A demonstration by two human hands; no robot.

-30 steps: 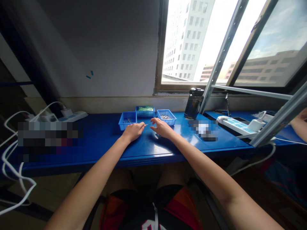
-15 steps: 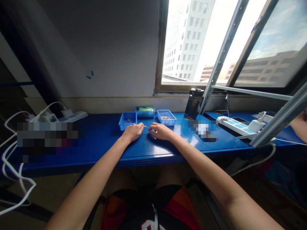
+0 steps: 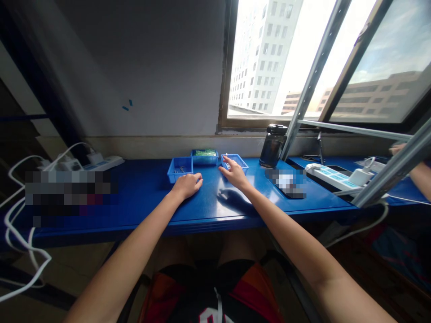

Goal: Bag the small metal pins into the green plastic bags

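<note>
My left hand (image 3: 187, 185) rests on the blue table with its fingers curled together. Anything inside those fingers is hidden from me. Just behind it stands a blue tray (image 3: 171, 173) holding a few small dark metal pieces. My right hand (image 3: 235, 174) is over the front left of another blue tray (image 3: 243, 163), its fingers apart and pointing towards the small silvery pieces in there. The hand covers part of those pieces. A third blue tray (image 3: 204, 160), with green packets (image 3: 205, 153) in it, sits between the two against the wall.
A black bottle (image 3: 272, 146) stands right of the trays, with a partly blurred dark flat object (image 3: 293, 193) before it. Power strips (image 3: 336, 176) and white cables lie at both sides. Metal shelf posts (image 3: 308, 83) rise at right. Another person's arm (image 3: 419, 172) shows at far right.
My right hand has parted from the left, moving forward and right to the tray of silvery pieces. The thin piece seen between my hands no longer shows. My left hand has hardly moved.
</note>
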